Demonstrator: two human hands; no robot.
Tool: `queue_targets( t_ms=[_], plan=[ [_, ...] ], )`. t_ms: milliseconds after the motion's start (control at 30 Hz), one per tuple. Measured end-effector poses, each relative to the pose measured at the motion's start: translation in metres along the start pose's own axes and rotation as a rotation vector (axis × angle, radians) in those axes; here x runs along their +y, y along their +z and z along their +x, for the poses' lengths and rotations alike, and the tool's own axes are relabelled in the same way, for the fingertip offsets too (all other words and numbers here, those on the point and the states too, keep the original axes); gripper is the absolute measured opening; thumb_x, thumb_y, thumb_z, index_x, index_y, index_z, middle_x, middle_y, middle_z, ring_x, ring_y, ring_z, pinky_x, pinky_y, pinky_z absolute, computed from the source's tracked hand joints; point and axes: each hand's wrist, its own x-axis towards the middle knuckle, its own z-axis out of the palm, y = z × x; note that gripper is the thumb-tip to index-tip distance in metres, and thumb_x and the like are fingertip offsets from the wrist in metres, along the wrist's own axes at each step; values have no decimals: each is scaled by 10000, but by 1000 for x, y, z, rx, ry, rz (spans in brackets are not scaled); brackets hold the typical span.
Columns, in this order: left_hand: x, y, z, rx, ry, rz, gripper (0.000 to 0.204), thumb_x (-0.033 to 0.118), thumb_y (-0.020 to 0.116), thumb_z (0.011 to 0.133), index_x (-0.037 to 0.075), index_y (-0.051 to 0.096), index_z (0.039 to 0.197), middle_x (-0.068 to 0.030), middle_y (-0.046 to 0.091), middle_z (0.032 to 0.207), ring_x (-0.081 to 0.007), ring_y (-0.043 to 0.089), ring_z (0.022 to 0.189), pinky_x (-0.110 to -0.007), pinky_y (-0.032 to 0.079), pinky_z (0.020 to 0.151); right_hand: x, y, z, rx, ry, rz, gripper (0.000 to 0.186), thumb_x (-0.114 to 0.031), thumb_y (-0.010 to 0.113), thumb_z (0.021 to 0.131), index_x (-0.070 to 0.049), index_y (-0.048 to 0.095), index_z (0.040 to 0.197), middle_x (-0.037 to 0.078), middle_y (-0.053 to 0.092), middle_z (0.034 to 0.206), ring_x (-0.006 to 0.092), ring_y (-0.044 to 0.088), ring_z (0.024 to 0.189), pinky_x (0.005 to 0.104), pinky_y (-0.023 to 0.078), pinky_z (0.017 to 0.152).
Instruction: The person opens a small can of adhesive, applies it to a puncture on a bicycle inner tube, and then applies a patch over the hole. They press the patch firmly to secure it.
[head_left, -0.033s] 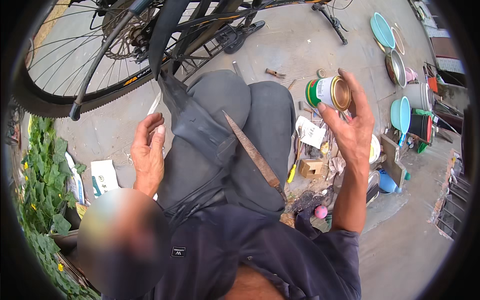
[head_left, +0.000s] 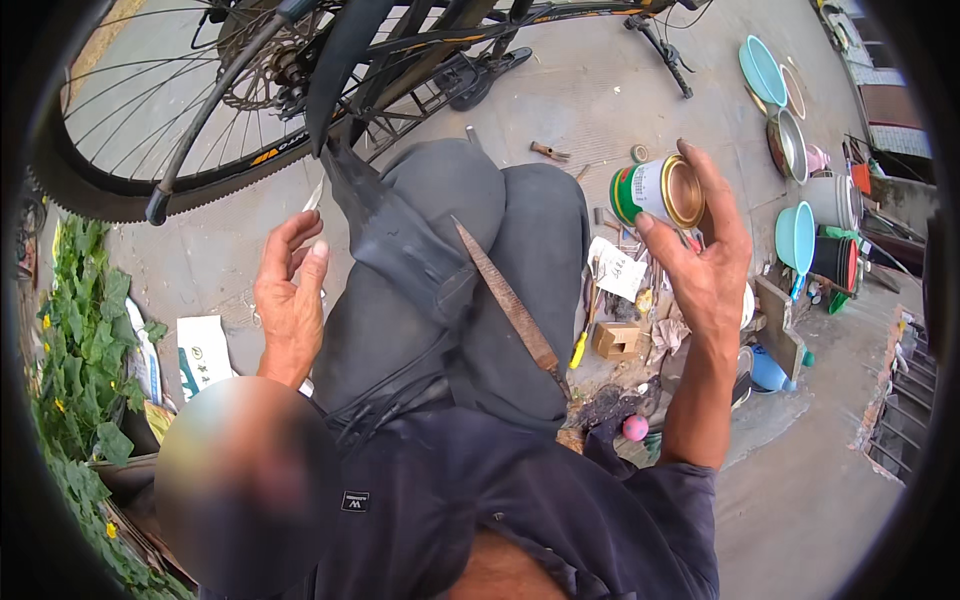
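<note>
Paving [head_left: 580,100] surrounding rubber tube [head_left: 400,250]; little changing: left of it, left hand [head_left: 288,300] hovering empty; rightward, right hand [head_left: 705,265] still gripping can [head_left: 650,190].

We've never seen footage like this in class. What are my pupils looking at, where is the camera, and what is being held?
There is no machine here, just a person's two bare hands. The wide fisheye camera sits on the person's head and looks down, so straight edges bend near the rim. The right hand holds a green and white tin between thumb and fingers; the left hand is half-open and looks empty. Across the lap lie a rusty pointed tool and a dark rubbery strip. A bicycle fills the upper left. On the ground at right are a cardboard box and a yellow-handled tool.
</note>
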Motion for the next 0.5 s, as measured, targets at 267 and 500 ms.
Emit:
queue_targets(
  t_ms=[267,500],
  plan=[
    [106,-25,-18,-332,345,1,468,160,729,867,12,580,1286,-132,568,1281,-238,575,1197,-361,483,969,-109,23,-29,-243,-190,171,673,-68,821,675,19,523,1272,158,631,1130,261,644,1036,351,493,931],
    [109,-35,-36,-475,284,-183,727,228,824,796,2,483,1396,-126,553,1312,-230,550,1233,-383,456,1047,-138,80,-55,-322,-293,288,737,-43,786,686,-8,495,1363,172,597,1208,304,602,1116,383,484,958]
  ],
)
